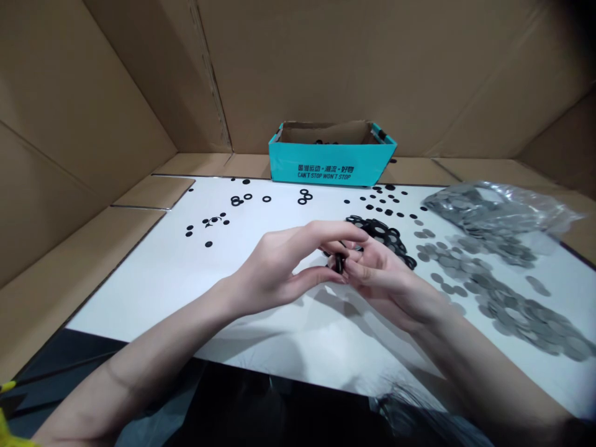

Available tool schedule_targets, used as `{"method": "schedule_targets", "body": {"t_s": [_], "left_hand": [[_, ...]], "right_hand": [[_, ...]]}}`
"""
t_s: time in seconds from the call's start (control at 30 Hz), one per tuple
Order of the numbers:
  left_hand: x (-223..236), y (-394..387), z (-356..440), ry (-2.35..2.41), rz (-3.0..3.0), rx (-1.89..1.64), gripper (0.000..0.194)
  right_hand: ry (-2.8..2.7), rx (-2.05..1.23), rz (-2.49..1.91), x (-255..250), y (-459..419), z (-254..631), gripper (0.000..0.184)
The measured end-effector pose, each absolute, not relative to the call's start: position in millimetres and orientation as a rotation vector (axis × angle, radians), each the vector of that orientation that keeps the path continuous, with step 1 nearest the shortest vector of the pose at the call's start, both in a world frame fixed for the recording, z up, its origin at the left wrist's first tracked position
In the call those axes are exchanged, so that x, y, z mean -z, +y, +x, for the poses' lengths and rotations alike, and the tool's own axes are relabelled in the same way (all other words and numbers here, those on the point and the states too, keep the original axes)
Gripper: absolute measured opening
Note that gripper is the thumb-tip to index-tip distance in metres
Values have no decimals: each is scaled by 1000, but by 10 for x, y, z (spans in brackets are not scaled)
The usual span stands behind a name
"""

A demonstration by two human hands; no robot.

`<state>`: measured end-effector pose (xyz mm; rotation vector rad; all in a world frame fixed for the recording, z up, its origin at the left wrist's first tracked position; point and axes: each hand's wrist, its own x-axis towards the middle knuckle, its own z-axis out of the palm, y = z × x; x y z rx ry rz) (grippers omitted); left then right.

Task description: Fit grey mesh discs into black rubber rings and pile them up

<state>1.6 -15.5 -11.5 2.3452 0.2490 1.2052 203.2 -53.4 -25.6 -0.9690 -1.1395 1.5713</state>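
Black rubber ring (339,263): small, standing edge-on, pinched between left hand (279,270) and right hand (384,279). Loose heap of matching flat black rubber rings (379,234): overlapping, lying just beyond right hand.

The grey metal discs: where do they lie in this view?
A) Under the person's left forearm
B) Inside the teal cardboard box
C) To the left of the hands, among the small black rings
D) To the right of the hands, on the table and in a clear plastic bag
D. The grey metal discs spread across the white table to the right of the left hand and right hand, and more fill the clear plastic bag.
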Motion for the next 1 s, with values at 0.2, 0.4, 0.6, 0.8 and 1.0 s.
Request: {"method": "schedule_targets", "body": {"t_s": [0.2, 0.4, 0.6, 0.8, 1.0], "left_hand": [[117, -109, 15, 190, 2373, -1117, 49], [171, -83, 36, 264, 2406, -1293, 40], [150, -126, 50, 433, 2236, -1166, 29], [73, -129, 7, 426, 2273, -1054, 27], [8, -146, -25, 486, 2360, -877, 29]], "right_hand": [[-1114, -1561, -904, 196, -545, 2009, 53], [-1118, -1414, -817, 274, -550, 1981, 47], [-1228, -1125, -865, 291, -565, 1952, 38], [-1453, -908, -920, 248, -584, 1937, 31], [-1561, -891, -918, 255, -585, 1958, 28]]}}
